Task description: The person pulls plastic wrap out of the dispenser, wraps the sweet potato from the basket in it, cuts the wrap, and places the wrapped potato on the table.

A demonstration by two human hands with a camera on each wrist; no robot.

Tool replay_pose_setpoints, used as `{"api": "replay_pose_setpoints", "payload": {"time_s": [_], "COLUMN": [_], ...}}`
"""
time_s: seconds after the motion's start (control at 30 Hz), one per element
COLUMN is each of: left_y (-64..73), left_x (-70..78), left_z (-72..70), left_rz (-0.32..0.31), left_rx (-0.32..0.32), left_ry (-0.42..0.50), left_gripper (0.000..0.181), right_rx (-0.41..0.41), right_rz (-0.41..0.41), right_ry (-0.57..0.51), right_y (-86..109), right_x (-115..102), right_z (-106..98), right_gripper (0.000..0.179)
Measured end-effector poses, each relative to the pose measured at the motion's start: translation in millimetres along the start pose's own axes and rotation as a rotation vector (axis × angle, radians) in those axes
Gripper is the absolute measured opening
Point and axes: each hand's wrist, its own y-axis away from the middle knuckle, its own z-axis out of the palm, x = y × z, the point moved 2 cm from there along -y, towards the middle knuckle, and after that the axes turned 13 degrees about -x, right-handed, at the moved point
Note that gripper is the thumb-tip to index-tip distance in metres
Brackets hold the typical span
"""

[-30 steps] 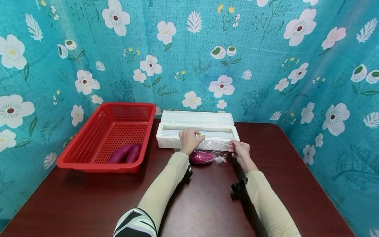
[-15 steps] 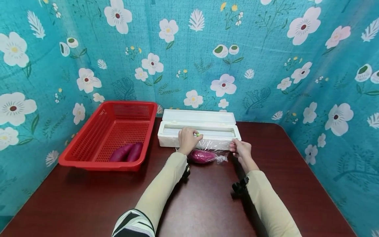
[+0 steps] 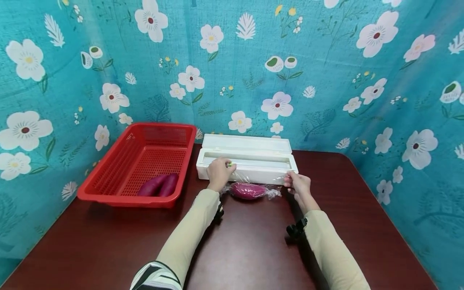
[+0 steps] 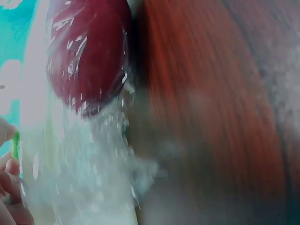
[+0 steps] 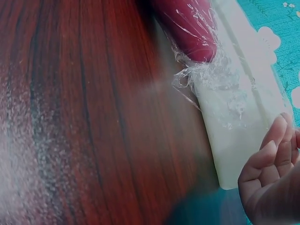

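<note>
A white cling film dispenser box (image 3: 262,177) stands on the table with its lid tipped back. My left hand (image 3: 219,175) pinches the small green slide cutter (image 3: 230,164) on its front top edge, left of the middle. At the box's right end, my right hand (image 3: 299,186) pinches the cling film (image 5: 234,101) between thumb and forefinger. Just in front of the box lies a purple sweet potato (image 3: 248,191) wrapped in clear film, its ends crumpled. The left wrist view shows the wrapped sweet potato (image 4: 89,56) close up, with only some fingertips (image 4: 14,180) at the left edge.
A red plastic basket (image 3: 127,200) stands to the left, with two unwrapped sweet potatoes (image 3: 152,185) near its front right corner. Behind the box hangs a blue flowered curtain (image 3: 232,80). The dark wooden table (image 3: 253,241) extends in front.
My left hand has slid the green cutter leftward along the box's edge. My right hand keeps its place at the right end. The head view has shifted slightly.
</note>
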Motion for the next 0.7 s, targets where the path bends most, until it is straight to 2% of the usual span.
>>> {"api": "replay_pose_setpoints", "payload": {"time_s": [0.2,0.37,0.47,0.6,0.7], "left_y": [6.4,10.2,11.5,12.4,13.5], "left_x": [-22.7,-30.0,-32.9,-32.5,-31.3], "left_z": [-8.8,-8.3,-6.5,-7.5,-8.5], "left_rz": [-0.134,-0.209,-0.232,-0.224,-0.21], "left_rx": [0.056,0.094,0.098,0.114,0.133], "left_ry": [0.091,0.221,0.27,0.261,0.18], "left_gripper": [0.022,0.024,0.023,0.021,0.023], "right_rx": [-0.006,-0.017,-0.02,-0.01,0.004], "right_rz": [-0.002,0.013,0.019,0.01,0.003], "right_ry": [-0.006,-0.012,-0.005,0.001,-0.004], "right_y": [-1.4,-0.8,-0.8,-1.3,-1.5], "right_x": [4.0,5.1,5.2,4.0,2.7], "right_z": [4.7,3.1,2.2,0.7,-0.6], "right_gripper": [0.02,0.019,0.019,0.021,0.021]}}
